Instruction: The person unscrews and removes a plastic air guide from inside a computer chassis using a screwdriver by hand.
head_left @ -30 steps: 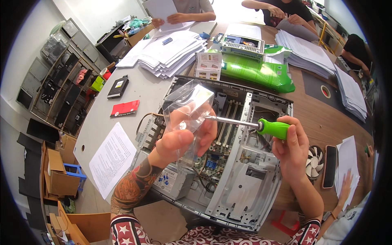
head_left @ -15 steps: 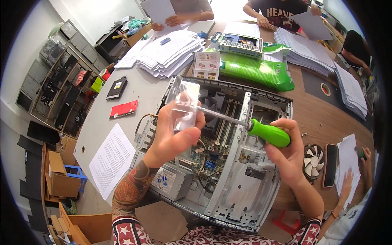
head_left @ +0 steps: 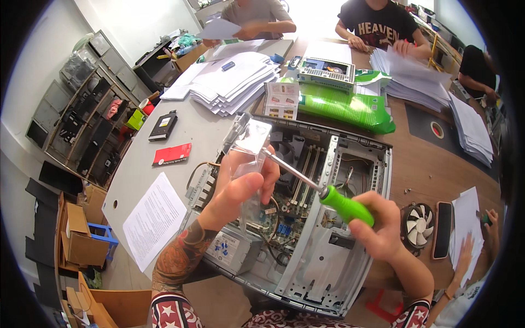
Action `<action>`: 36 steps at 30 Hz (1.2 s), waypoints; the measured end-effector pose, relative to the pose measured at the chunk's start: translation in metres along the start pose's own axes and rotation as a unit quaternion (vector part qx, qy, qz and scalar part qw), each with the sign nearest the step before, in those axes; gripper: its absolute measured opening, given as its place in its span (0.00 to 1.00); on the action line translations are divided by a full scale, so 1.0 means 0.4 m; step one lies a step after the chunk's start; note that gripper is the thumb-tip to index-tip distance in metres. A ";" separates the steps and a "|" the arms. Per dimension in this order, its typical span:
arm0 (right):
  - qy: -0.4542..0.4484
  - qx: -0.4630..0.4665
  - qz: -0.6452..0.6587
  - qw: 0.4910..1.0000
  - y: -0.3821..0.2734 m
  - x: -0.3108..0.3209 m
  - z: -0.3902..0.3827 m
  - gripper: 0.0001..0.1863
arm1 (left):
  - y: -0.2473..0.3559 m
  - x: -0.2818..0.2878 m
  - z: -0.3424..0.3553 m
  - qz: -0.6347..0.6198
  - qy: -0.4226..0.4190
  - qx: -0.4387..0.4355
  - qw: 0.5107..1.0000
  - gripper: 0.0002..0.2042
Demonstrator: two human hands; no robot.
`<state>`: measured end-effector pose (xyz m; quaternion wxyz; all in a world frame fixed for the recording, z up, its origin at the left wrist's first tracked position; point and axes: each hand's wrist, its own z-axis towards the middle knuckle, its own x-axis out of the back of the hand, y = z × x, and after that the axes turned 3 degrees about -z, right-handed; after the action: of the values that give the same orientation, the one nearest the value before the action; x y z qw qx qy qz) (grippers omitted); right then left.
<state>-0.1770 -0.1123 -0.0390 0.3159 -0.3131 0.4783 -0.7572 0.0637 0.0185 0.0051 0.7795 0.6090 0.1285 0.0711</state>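
Above an open desktop computer case (head_left: 306, 262), my left hand (head_left: 238, 191) grips a clear plastic package (head_left: 254, 136), thumb across its front. My right hand (head_left: 380, 227) is wrapped round the green handle of a screwdriver (head_left: 347, 206). Its metal shaft slants up and left, and the tip meets the edge of the package beside my left fingers. Whether the tip has gone into the plastic, I cannot tell. Inside the case, a power supply (head_left: 232, 249) sits at the near left. Memory slots (head_left: 306, 177) and part of the circuit board show behind my hands.
Left of the case are a printed sheet (head_left: 155, 221), a red card (head_left: 171, 154) and a black drive (head_left: 163, 126). A loose fan (head_left: 418, 227) and a phone (head_left: 442, 230) lie at the right. Behind stand paper stacks (head_left: 235, 82) and a green bag (head_left: 344, 109); other people handle papers.
My right hand has moved down and slightly left, so the screwdriver shaft slants more steeply. The package is still in my left hand. Across the table, people's hands and papers have shifted.
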 end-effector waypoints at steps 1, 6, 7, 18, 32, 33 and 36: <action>-0.028 0.030 -0.043 0.998 -0.002 -0.005 0.003 0.15 | -0.005 0.004 0.001 -0.008 -0.008 0.019 1.000 0.31; -0.098 0.054 -0.130 0.985 -0.005 -0.017 0.002 0.19 | -0.031 0.009 -0.006 -0.043 -0.018 0.012 0.999 0.27; -0.079 0.065 -0.125 0.987 -0.005 -0.025 0.004 0.19 | -0.032 0.004 -0.004 -0.036 -0.005 0.010 0.999 0.26; 0.080 0.053 -0.133 0.986 -0.017 -0.039 0.001 0.21 | -0.003 0.004 -0.004 0.000 -0.008 0.025 1.000 0.14; -0.047 -0.085 0.109 0.989 0.022 0.038 -0.007 0.15 | 0.043 0.030 -0.029 -0.031 -0.252 0.125 0.959 0.34; -0.055 -0.079 0.106 0.990 0.018 0.039 -0.005 0.15 | 0.044 0.024 -0.032 -0.059 -0.244 0.133 0.959 0.34; -0.030 -0.072 0.061 0.995 -0.002 0.028 -0.009 0.14 | 0.063 0.014 -0.020 -0.038 -0.233 0.115 0.965 0.30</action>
<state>-0.1865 -0.1188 -0.0375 0.3525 -0.3280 0.5404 -0.6900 0.0680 0.0336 0.0270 0.7150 0.6887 -0.0267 -0.1175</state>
